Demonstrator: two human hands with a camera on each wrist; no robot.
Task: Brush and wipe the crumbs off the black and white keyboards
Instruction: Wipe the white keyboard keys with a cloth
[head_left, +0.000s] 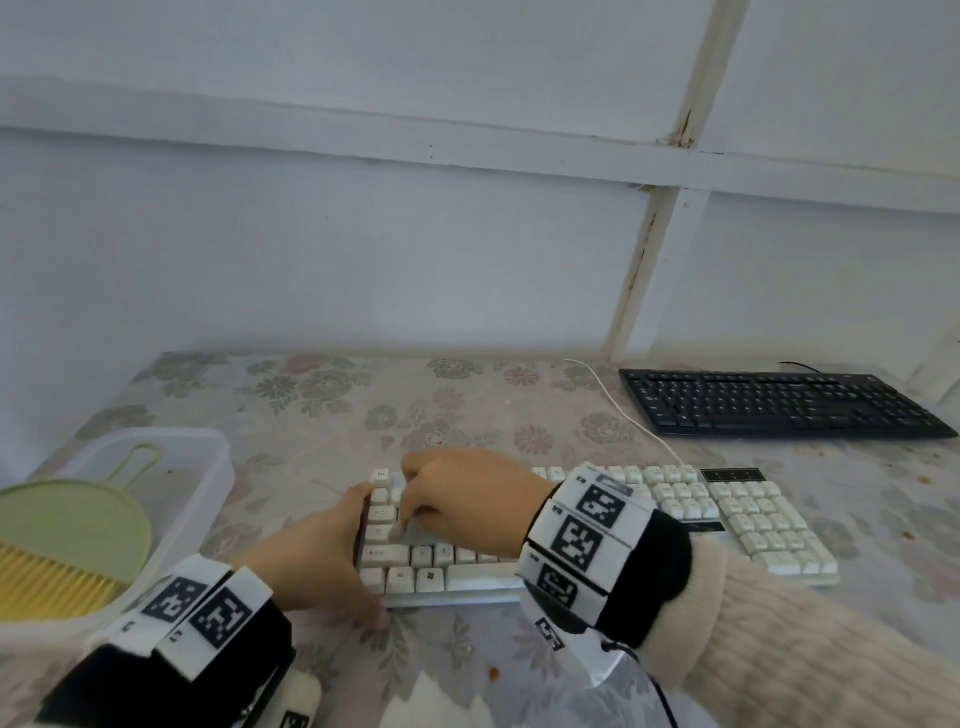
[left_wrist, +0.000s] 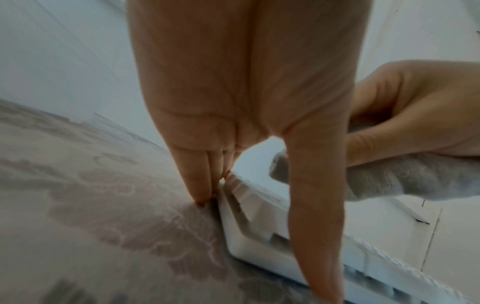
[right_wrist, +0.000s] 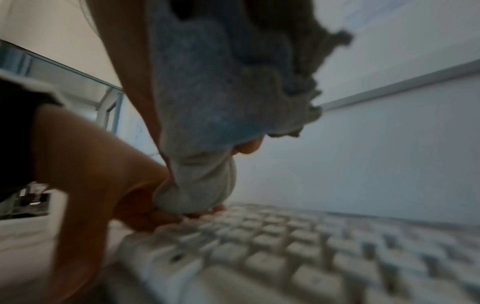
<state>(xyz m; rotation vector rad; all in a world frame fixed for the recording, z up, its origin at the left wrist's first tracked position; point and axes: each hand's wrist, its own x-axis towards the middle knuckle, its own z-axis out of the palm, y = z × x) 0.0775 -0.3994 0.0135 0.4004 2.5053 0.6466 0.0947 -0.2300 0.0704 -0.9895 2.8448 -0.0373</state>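
Both hands work at the white keyboard's left end: the left hand (head_left: 317, 558) lies with straight fingers against that end, fingertips (left_wrist: 201, 200) on the tabletop (head_left: 322, 415), thumb along the front edge. The right hand (head_left: 462, 499) has its fingers curled round a grey cloth (right_wrist: 207, 98), pressing it onto the upper-left keys. The white keyboard (head_left: 675, 525) sits near the tabletop's front edge; the black keyboard (head_left: 779, 402) lies well apart at the far right corner, with bare floral tabletop between and behind them. A clear plastic tub (head_left: 208, 467) at the left edge holds a green dustpan (head_left: 72, 525) and yellow brush (head_left: 52, 584). Only the wrist views show the cloth plainly. Small orange crumbs (head_left: 492, 674) dot the front. Key legends are too blurred to read.
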